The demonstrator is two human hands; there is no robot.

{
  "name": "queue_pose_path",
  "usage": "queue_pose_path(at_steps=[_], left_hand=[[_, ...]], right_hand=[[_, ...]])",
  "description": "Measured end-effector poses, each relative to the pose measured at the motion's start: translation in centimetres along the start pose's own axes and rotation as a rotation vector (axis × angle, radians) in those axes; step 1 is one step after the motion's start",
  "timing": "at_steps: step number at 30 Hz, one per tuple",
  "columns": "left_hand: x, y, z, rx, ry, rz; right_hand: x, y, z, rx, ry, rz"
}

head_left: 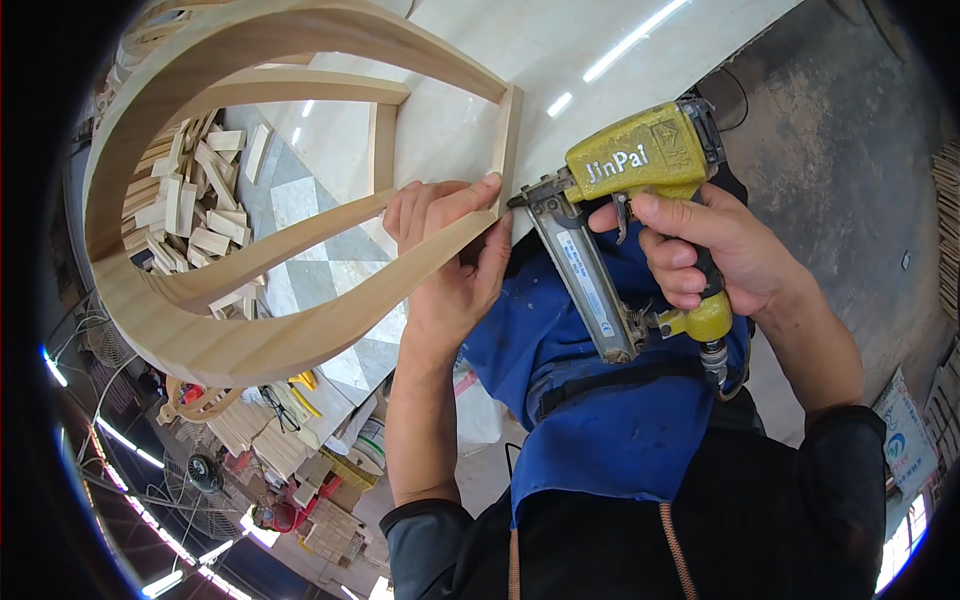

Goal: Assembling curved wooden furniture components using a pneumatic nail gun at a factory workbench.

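My left hand (450, 245) is closed round the near end of a pale curved wooden frame (270, 345), where a curved rail meets a short straight crosspiece (509, 140). The frame's rounded bend reaches out to the left over the table. In my right hand (715, 245) is a yellow pneumatic nail gun (640, 155), gripped by its handle, with a finger by the trigger. Its nose points left and sits at the joint, right beside my left fingertips; whether it touches the wood I cannot tell. A slanted metal magazine (590, 280) hangs below the nose.
A light table (450, 40) lies under the frame. Loose wooden blocks (200, 195) are heaped on its left part. Eyeglasses (280, 408) and yellow-handled tool (305, 385) lie at lower left, near a fan (205, 473). A blue apron (610, 440) covers my lap.
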State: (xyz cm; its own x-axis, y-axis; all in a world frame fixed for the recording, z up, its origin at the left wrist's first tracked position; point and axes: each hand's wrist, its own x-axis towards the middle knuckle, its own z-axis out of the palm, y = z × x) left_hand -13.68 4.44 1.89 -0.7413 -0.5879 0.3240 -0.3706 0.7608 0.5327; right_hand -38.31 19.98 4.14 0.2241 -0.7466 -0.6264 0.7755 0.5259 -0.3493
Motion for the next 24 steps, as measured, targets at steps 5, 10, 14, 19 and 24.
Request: queue_pose_path(at_steps=[5, 10, 14, 19, 24], left_hand=[[0.02, 0.04, 0.01, -0.003, 0.009, 0.003], [0.09, -0.21, 0.15, -0.01, 0.014, 0.014], [0.22, -0.11, 0.1, -0.019, 0.021, 0.021], [0.22, -0.03, 0.04, -0.012, 0.008, 0.018], [0.15, 0.02, 0.05, -0.002, 0.015, 0.011]], right_hand=[[0.16, -0.39, -0.03, -0.011, -0.004, 0.014], [0.32, -0.53, -0.27, -0.011, -0.011, 0.021], [0.47, -0.46, -0.45, -0.003, -0.03, 0.015], [0.49, -0.47, -0.42, -0.022, -0.02, 0.014], [0.64, -0.52, -0.52, -0.025, -0.019, 0.019]])
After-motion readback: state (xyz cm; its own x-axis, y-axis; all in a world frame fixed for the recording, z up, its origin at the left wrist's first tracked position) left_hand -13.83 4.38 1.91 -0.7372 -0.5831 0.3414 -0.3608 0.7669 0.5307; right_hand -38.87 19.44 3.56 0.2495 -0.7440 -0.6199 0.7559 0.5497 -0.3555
